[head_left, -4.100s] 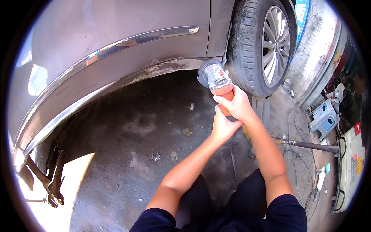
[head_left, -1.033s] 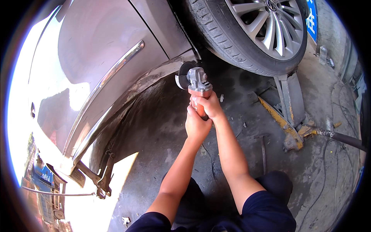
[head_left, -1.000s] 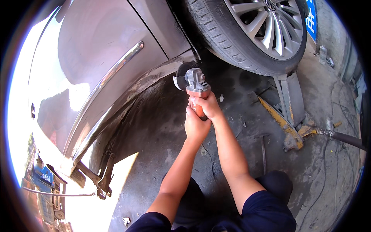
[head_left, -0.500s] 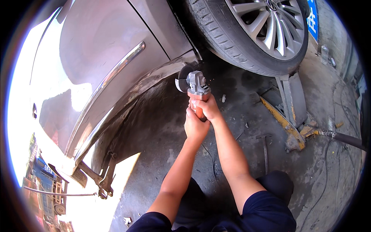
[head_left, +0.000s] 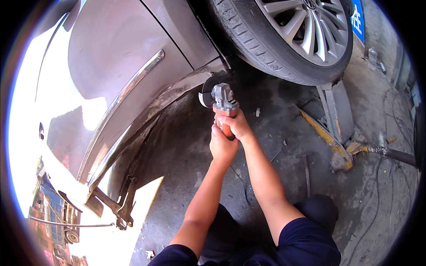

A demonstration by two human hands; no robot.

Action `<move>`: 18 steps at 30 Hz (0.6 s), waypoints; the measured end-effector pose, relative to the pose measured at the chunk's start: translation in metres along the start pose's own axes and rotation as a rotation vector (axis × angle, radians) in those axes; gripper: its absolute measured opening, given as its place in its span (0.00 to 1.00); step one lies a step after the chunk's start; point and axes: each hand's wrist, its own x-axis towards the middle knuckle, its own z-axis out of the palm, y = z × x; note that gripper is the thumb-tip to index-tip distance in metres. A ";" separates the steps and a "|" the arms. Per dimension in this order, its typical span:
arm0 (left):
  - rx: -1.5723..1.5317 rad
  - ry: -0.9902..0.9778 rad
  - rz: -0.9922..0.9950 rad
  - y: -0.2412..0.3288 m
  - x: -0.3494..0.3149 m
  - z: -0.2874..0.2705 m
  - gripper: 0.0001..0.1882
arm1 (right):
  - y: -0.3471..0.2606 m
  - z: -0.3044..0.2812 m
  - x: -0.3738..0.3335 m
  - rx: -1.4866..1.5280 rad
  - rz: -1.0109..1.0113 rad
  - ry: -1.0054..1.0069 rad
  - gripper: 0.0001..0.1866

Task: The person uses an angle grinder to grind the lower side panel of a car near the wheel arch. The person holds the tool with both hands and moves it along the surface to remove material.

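Note:
An angle grinder (head_left: pixel 225 105) with an orange body and a grey metal head is held between my two hands. My left hand (head_left: pixel 223 146) wraps the lower end of its body, fingers closed. Just above and to the right, my right hand (head_left: pixel 240 125) grips the body close to the head. A dark disc (head_left: pixel 209 85) with a pale guard sits at the grinder's left side, next to the car's scraped lower sill (head_left: pixel 188 83). Whether the disc touches the sill, I cannot tell. The grinder's rear end is hidden by my hands.
A silver car (head_left: pixel 120 57) fills the upper left, its wheel (head_left: pixel 284 44) raised at the top. Beneath stands a yellow-and-grey jack (head_left: pixel 333 133) with a long handle. A hammer (head_left: pixel 307 173) and cables (head_left: pixel 377 190) lie on the floor at right. Another support (head_left: pixel 124 208) stands lower left.
The grinder and both hands sit slightly farther left in the picture, as the whole view has shifted a little. Both hands keep the same grip.

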 end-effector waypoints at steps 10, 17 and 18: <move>0.036 -0.001 -0.020 0.010 -0.004 0.005 0.43 | -0.011 -0.007 0.000 0.006 0.018 -0.034 0.22; 0.032 -0.022 -0.053 0.017 -0.006 0.011 0.43 | -0.016 -0.017 -0.003 0.068 0.020 -0.012 0.19; 0.031 -0.022 -0.055 0.016 -0.005 0.013 0.43 | -0.014 -0.015 -0.003 0.050 0.026 -0.017 0.19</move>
